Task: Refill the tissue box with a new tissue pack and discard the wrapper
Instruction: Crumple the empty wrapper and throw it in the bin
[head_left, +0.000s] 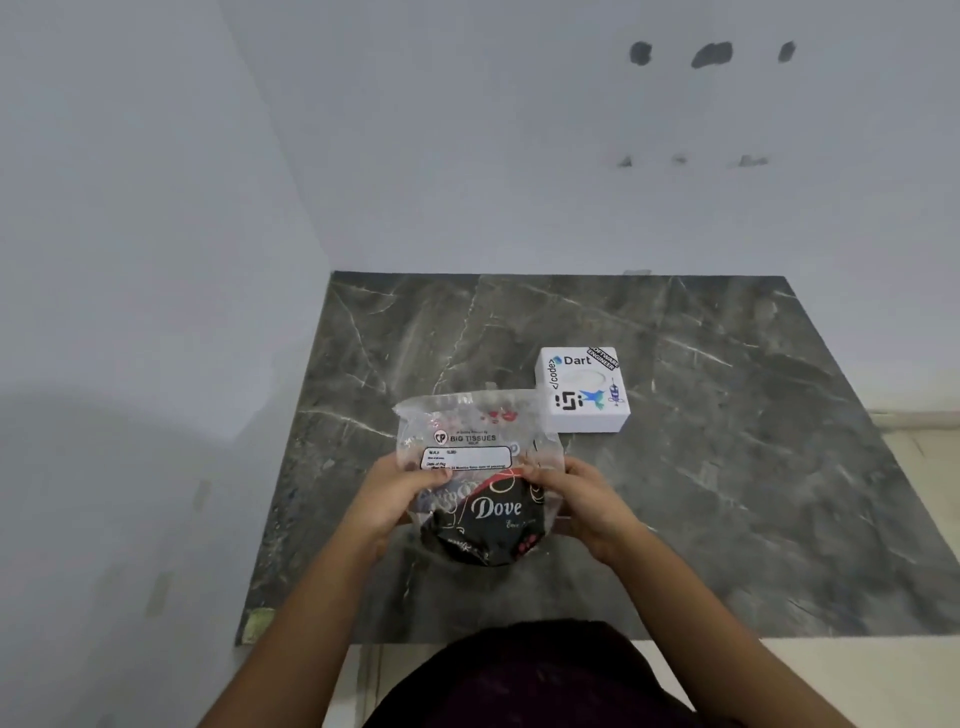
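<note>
Gripping crinkly plastic wrapper (475, 467), hands (387, 499), marble slab (727, 467)

soft, even, dimmish light fell from above; a broad faint shadow lay on the left wall (119, 441). wide-angle bending curved the edges, and detail looked slightly smeared throughout.

Crinkled tissue pack (478, 483) near white tissue box (584, 392)
</note>
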